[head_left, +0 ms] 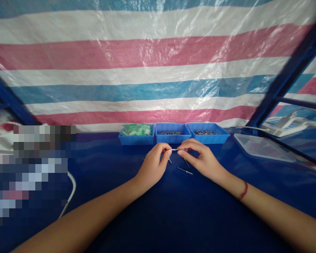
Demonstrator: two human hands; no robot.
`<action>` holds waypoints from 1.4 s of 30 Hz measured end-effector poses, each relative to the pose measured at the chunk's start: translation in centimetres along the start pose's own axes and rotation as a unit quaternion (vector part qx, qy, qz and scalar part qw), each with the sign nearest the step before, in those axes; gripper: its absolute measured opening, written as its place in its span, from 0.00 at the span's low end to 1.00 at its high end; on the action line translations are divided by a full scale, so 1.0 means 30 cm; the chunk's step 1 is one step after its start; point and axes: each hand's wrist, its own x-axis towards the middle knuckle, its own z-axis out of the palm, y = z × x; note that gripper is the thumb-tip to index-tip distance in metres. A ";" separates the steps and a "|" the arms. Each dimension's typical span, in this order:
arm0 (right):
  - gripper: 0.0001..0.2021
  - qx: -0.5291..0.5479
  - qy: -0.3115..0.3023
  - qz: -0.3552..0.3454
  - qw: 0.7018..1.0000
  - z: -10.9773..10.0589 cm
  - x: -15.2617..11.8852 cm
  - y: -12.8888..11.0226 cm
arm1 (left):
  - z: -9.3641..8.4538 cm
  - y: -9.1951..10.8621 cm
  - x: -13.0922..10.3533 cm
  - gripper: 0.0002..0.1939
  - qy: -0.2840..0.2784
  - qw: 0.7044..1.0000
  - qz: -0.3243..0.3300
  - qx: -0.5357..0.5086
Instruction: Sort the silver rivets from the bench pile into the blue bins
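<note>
My left hand [154, 163] and my right hand [200, 154] meet over the blue table [158, 218]. A thin silvery blind rivet [174, 149] lies level between them. Left thumb and forefinger pinch one end, and the right fingertips close on the other. Below my right hand, another blind rivet [185, 171] rests on the table. Close to my fingers are more pins, partly covered: one pin [170, 161] beside the left thumb and one pin [187, 163] under the right hand. A further tip shows left of my left hand.
Behind my hands stand three blue bins: a left bin [137, 141] with green plastic packets, a middle bin [172, 139] and a right bin [213, 138] with small metal parts. A clear lid [263, 147] and a white power strip [281, 128] are at right, a white cable [73, 184] at left.
</note>
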 end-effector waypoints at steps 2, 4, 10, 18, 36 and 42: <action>0.05 0.005 0.019 0.006 1.000 0.002 -0.003 -0.012 | 0.000 0.000 0.000 0.06 -0.004 1.000 -0.005 0.000; 0.05 0.010 0.025 0.009 1.000 0.004 -0.006 -0.020 | 0.000 0.002 -0.001 0.07 -0.012 1.000 -0.007 -0.001; 0.06 0.022 0.017 0.003 1.000 0.007 -0.008 -0.028 | 0.006 0.007 -0.003 0.09 -0.035 0.999 0.024 -0.022; 0.05 0.030 0.020 0.008 0.999 0.012 -0.010 -0.020 | 0.000 0.003 0.001 0.06 -0.043 0.998 0.034 -0.013; 0.04 -0.014 0.037 -0.009 0.999 0.003 -0.006 -0.016 | 0.000 0.011 0.002 0.05 -0.003 0.999 0.022 -0.024; 0.06 -0.011 -0.042 -0.028 0.999 0.009 -0.011 -0.009 | -0.002 0.014 -0.004 0.04 0.000 0.999 0.047 -0.010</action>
